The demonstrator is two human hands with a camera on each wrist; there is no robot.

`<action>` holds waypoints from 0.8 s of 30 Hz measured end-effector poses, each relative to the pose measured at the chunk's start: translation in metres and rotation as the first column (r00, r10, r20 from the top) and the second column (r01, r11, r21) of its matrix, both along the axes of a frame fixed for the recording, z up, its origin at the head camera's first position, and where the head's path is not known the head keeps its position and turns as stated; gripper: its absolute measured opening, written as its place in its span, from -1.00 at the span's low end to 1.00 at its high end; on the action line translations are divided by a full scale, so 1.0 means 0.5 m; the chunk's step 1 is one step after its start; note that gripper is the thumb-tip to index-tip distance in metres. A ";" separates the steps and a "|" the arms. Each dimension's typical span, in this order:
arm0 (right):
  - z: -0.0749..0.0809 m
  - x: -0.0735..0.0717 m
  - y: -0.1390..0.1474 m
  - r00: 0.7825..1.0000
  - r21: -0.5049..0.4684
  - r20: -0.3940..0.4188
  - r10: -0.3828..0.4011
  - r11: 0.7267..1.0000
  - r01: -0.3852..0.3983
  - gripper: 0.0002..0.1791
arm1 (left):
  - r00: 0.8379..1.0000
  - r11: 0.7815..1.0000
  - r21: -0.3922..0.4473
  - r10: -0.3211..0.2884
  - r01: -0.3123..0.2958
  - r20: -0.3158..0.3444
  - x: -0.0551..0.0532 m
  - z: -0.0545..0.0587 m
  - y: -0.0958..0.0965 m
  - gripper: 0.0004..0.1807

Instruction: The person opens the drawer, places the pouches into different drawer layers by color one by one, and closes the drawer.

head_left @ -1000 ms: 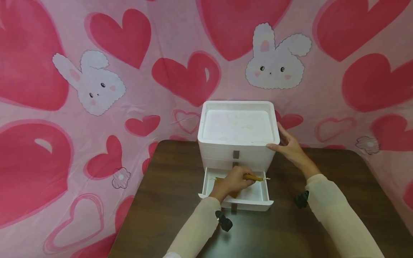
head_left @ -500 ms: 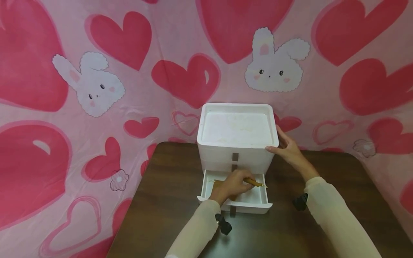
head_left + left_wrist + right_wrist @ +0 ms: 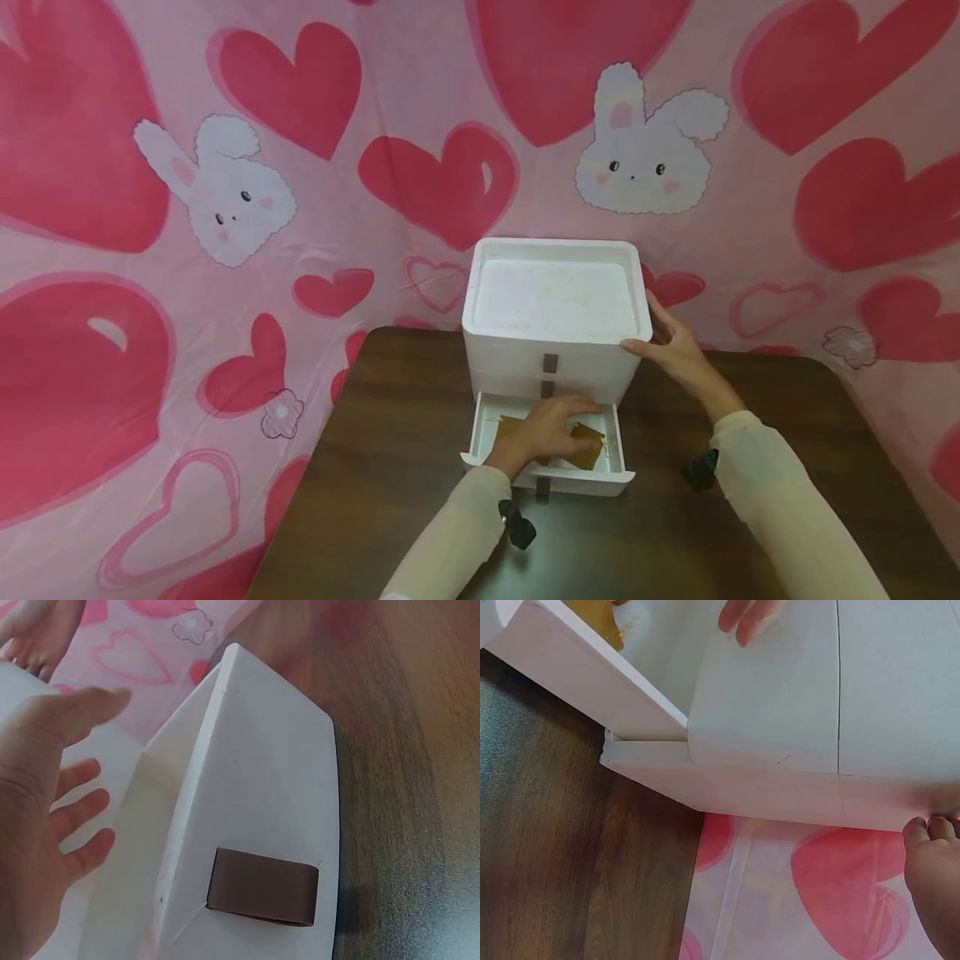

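A white drawer unit stands on the table, its lowest drawer pulled out. Inside lie two flat mustard-brown cloth-like pieces, perhaps small pouches; the right piece has pale string at its end, and the left piece is partly hidden by my left hand. That hand hovers over the drawer, fingers spread and holding nothing; the left wrist view shows its thumb and fingers apart. My right hand grips the unit's upper right corner, thumb on the front and fingers along the side.
Brown tabs mark the drawer fronts. The dark wooden table extends to both sides of the unit. A pink cloth with hearts and rabbits hangs close behind it.
My left hand has let go of the rolled or folded mustard-brown piece, which now lies flatter in the drawer's right side. Its fingers have spread. The right hand stays on the corner.
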State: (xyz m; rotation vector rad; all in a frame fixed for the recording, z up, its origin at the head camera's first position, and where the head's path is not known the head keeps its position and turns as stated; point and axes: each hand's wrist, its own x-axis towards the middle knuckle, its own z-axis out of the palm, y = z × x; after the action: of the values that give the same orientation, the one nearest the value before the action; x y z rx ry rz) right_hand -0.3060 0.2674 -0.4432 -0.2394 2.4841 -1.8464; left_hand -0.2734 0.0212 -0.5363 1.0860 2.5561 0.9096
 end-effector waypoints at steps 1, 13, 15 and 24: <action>0.000 0.000 0.000 1.000 -0.004 -0.001 0.002 1.000 -0.002 0.08 | 1.000 1.000 0.000 -0.004 0.004 -0.004 0.002 0.001 -0.001 -0.36; 0.001 0.001 0.001 1.000 -0.020 -0.018 0.011 1.000 -0.011 0.08 | 0.999 0.995 0.094 -0.021 0.016 0.050 0.016 0.009 -0.016 -0.31; 0.001 0.001 0.002 1.000 -0.011 -0.017 0.014 1.000 -0.014 0.08 | 0.998 0.993 0.116 -0.027 0.020 0.057 0.016 0.007 -0.019 -0.32; 0.005 0.001 0.002 1.000 0.020 0.010 0.010 1.000 -0.010 0.08 | 0.992 0.976 0.219 -0.038 0.012 0.116 0.030 0.015 -0.026 -0.55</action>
State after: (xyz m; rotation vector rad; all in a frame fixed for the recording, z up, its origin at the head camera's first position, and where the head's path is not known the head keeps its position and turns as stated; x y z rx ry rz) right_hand -0.3057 0.2684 -0.4407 -0.2402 2.4883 -1.8140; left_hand -0.2582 0.0080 -0.5289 1.0816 2.3828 1.2330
